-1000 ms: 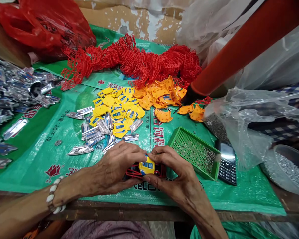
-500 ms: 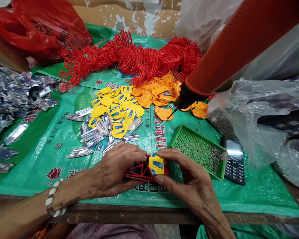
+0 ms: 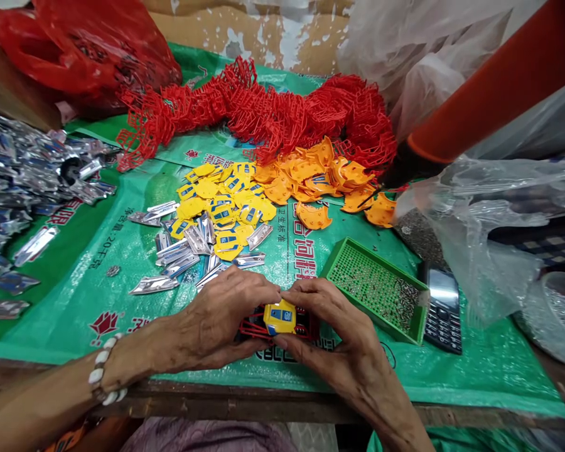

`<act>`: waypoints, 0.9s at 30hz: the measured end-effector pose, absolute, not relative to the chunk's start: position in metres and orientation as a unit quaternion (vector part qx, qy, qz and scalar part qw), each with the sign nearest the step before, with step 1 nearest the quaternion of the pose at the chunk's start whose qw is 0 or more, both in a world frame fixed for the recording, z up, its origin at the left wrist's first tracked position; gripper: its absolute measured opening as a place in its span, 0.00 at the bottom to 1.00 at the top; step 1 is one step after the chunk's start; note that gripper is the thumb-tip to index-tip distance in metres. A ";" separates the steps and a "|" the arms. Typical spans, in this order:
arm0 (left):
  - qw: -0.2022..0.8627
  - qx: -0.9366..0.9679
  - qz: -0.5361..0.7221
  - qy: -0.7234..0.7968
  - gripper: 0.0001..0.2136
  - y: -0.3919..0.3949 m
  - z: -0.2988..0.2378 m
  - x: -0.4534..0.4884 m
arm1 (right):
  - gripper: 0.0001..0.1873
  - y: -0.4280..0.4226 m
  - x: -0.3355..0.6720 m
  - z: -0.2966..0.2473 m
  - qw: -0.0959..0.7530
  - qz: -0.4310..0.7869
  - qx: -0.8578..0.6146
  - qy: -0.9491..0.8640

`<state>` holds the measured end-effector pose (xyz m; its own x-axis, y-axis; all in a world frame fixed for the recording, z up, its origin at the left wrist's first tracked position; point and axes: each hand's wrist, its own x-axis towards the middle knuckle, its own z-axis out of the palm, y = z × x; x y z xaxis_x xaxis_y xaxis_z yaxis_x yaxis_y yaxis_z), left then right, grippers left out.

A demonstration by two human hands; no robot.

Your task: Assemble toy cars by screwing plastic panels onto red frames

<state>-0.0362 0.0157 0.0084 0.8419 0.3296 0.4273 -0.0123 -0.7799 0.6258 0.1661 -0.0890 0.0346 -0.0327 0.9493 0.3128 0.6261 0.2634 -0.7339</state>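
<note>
At the near middle of the table [image 3: 193,403], the left hand [image 3: 216,320] grips a red frame [image 3: 253,329], while the right hand [image 3: 336,333] pinches a yellow piece [image 3: 281,317] between fingers and thumb on top of it. Farther off lie silver pieces [image 3: 174,254], loose yellow plates [image 3: 226,204] and orange parts [image 3: 306,172]. On the right, a green tray [image 3: 353,273] of small metal bits sits just beside a phone [image 3: 442,307].
</note>
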 end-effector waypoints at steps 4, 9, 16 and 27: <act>0.330 0.904 0.256 0.089 0.20 0.016 0.009 -0.037 | 0.15 -0.088 0.166 0.039 0.381 0.220 -0.572 -0.692; 0.325 0.910 0.245 0.085 0.20 0.016 0.010 -0.037 | 0.11 -0.084 0.166 0.045 0.366 0.232 -0.576 -0.693; 0.325 0.907 0.258 0.075 0.18 0.018 0.013 -0.035 | 0.07 -0.079 0.167 0.051 0.354 0.274 -0.579 -0.682; 0.325 0.910 0.244 0.080 0.20 0.018 0.015 -0.036 | 0.07 -0.079 0.169 0.054 0.321 0.276 -0.575 -0.700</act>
